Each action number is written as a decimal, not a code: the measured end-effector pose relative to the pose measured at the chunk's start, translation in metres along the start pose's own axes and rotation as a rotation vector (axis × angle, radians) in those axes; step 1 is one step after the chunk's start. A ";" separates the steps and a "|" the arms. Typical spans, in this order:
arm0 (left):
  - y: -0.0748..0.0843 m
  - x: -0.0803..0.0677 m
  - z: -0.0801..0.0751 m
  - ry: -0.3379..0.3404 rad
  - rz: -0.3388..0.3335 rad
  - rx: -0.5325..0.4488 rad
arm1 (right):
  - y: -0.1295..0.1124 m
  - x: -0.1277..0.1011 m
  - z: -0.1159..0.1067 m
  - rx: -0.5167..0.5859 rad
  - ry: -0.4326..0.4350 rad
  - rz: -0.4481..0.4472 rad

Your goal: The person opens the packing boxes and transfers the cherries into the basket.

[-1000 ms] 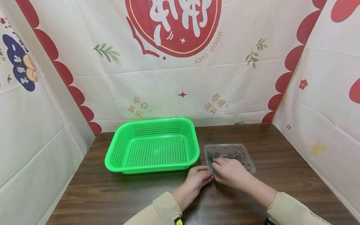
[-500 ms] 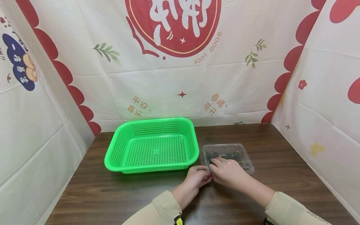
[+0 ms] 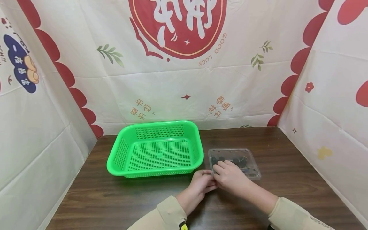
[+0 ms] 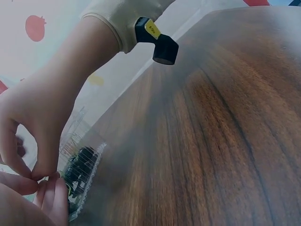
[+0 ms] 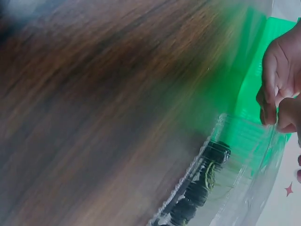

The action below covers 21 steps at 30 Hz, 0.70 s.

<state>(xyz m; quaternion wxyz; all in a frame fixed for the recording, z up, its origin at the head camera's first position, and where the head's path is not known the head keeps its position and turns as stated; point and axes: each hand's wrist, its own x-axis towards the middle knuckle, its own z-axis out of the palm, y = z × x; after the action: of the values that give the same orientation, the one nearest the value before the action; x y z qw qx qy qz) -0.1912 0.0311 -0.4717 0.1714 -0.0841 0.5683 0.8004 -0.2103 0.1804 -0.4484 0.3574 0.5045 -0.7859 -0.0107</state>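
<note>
One clear box [image 3: 231, 154], its near left corner pinched by two hands [image 3: 199, 182] [image 3: 231, 179], sits beside one green basket [image 3: 156, 155].

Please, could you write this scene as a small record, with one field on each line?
Left hand: pinches the box's near left corner
Right hand: pinches the same corner, fingers meeting the left hand's
Clear plastic box: on the table, right of the basket
Dark pieces: inside the box, seen through the plastic
Green basket: upright, perforated
Table: brown, wood-grained
Backdrop: white cloth, red prints
</note>
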 end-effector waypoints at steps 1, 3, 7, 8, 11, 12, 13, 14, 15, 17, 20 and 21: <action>0.000 0.000 0.000 0.002 0.003 -0.002 | 0.000 0.000 0.000 0.002 0.007 -0.008; 0.000 0.001 0.001 0.008 0.006 -0.008 | -0.001 0.001 0.001 0.001 0.018 -0.031; -0.001 0.002 0.002 0.014 0.005 -0.025 | -0.002 0.002 0.002 -0.004 0.029 -0.067; -0.001 0.002 0.002 0.015 0.005 -0.030 | -0.003 0.002 0.003 -0.009 0.033 -0.073; 0.000 0.001 0.003 0.015 0.012 -0.042 | -0.004 0.002 0.005 -0.009 0.047 -0.084; 0.000 0.001 0.003 0.012 0.012 -0.049 | -0.003 0.002 0.005 -0.010 0.055 -0.092; 0.000 0.000 0.002 0.013 0.010 -0.055 | -0.004 0.003 0.006 -0.014 0.061 -0.100; 0.001 0.000 0.002 0.014 0.008 -0.059 | -0.004 0.004 0.005 -0.012 0.060 -0.101; 0.001 -0.001 0.001 0.015 0.006 -0.061 | -0.004 0.005 0.005 -0.018 0.061 -0.103; 0.002 0.000 0.000 0.013 -0.003 -0.066 | -0.003 0.006 0.003 -0.024 0.056 -0.100; 0.005 0.001 -0.001 0.009 -0.010 -0.064 | -0.002 0.007 -0.002 -0.024 0.035 -0.062; 0.005 0.001 0.000 0.005 -0.010 -0.063 | -0.001 0.006 -0.002 -0.028 0.037 -0.051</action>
<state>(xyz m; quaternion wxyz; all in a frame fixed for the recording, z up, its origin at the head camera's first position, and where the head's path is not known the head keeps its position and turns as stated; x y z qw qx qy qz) -0.1942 0.0297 -0.4675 0.1711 -0.0942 0.5427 0.8169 -0.2094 0.1759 -0.4437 0.3782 0.5197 -0.7657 -0.0215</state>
